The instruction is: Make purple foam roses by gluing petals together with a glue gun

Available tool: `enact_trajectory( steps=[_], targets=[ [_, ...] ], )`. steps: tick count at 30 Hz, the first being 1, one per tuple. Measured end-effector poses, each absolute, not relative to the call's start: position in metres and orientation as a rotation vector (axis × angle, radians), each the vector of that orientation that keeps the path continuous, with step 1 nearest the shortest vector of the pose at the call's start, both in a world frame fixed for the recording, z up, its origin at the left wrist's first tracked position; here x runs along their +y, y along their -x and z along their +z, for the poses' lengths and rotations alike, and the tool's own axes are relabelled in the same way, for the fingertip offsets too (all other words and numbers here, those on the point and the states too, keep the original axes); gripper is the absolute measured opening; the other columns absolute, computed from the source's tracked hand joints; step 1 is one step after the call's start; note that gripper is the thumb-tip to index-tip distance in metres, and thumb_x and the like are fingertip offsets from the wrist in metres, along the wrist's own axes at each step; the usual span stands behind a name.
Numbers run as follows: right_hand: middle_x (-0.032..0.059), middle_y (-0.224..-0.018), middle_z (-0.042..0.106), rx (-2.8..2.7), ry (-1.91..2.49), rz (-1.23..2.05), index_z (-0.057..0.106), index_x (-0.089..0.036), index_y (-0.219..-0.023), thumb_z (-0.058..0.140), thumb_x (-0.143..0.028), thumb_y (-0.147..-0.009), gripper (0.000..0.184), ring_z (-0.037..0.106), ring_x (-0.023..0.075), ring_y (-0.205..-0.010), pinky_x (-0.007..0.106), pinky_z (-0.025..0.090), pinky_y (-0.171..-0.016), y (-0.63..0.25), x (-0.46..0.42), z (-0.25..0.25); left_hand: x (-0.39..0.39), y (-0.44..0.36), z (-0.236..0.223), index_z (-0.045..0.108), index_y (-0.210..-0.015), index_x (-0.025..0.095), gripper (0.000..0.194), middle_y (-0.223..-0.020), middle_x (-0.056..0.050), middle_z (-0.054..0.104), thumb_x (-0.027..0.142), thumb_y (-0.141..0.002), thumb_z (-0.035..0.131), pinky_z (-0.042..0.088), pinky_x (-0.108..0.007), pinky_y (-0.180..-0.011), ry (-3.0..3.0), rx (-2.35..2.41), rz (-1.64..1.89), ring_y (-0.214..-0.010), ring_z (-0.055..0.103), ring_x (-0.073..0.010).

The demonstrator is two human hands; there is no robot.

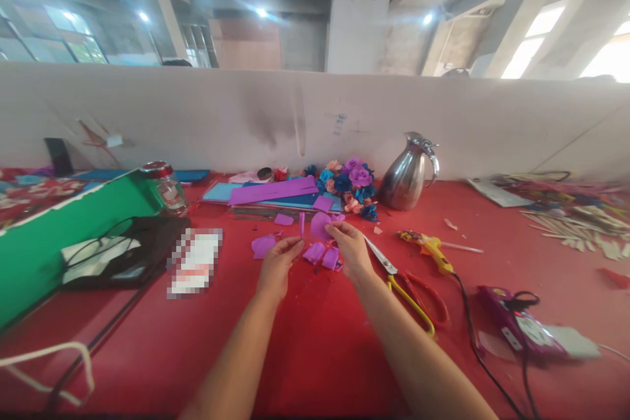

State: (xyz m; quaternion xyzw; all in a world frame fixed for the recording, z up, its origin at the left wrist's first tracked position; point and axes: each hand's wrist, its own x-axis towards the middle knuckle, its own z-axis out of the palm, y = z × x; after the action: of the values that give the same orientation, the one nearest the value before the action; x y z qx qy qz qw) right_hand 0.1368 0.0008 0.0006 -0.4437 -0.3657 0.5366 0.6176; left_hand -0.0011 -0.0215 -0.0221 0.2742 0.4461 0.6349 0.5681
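Between the thumb and fingers of my left hand [278,266], a narrow upright purple paper strip [302,226] is pinched. My right hand [350,246] grips a rounded purple paper petal [319,226] by its edge, a little apart from the strip. Just below the hands, curled purple petals [314,252] lie on the red table [315,348]. Another purple piece [262,247] rests left of my left hand. Large scissors [394,275] with one yellow and one red handle lie beside my right wrist, blades apart.
Behind the hands are purple paper sheets [273,190] and a heap of paper flowers [352,184]. A steel jug [406,174], a yellow glue gun [428,249] with its cord and a purple device [516,321] stand right. A lidded jar [167,190] and green board [98,230] are left.
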Motion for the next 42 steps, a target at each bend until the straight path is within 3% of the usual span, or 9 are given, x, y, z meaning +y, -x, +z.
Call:
enact_trajectory(
  steps=[6,11,42],
  targets=[
    [-0.0031,-0.058,0.061,-0.821,1.003,1.247,0.064,-0.017,-0.067,0.073,-0.037,-0.055,0.025,0.05,0.0093,-0.052,0.023,0.038,-0.054,-0.132,0.001,-0.006,-0.023,-0.002,-0.028,0.074,-0.076,0.015,0.031,-0.076,-0.005,0.073,0.029,-0.049,0.083,0.045,-0.028,-0.075,-0.797,1.083,1.435,-0.072,0.063,-0.016],
    [-0.003,-0.056,0.06,-0.858,1.036,1.24,0.061,-0.018,-0.07,0.071,-0.039,-0.057,0.027,0.053,0.0104,-0.052,0.023,0.042,-0.053,-0.127,-0.001,-0.009,-0.022,-0.004,-0.032,0.075,-0.072,0.016,0.027,-0.072,-0.005,0.072,0.029,-0.049,0.083,0.044,-0.03,-0.076,-0.831,1.154,1.446,-0.071,0.062,-0.0167],
    [-0.0037,-0.057,0.058,-0.958,1.02,1.224,0.058,-0.019,-0.078,0.065,-0.038,-0.065,0.025,0.053,0.0102,-0.052,0.023,0.044,-0.054,-0.119,-0.006,-0.011,-0.023,-0.005,-0.032,0.074,-0.069,0.017,0.022,-0.067,-0.003,0.07,0.031,-0.052,0.08,0.042,-0.028,-0.072,-0.92,1.166,1.389,-0.067,0.059,-0.016]
  ],
)
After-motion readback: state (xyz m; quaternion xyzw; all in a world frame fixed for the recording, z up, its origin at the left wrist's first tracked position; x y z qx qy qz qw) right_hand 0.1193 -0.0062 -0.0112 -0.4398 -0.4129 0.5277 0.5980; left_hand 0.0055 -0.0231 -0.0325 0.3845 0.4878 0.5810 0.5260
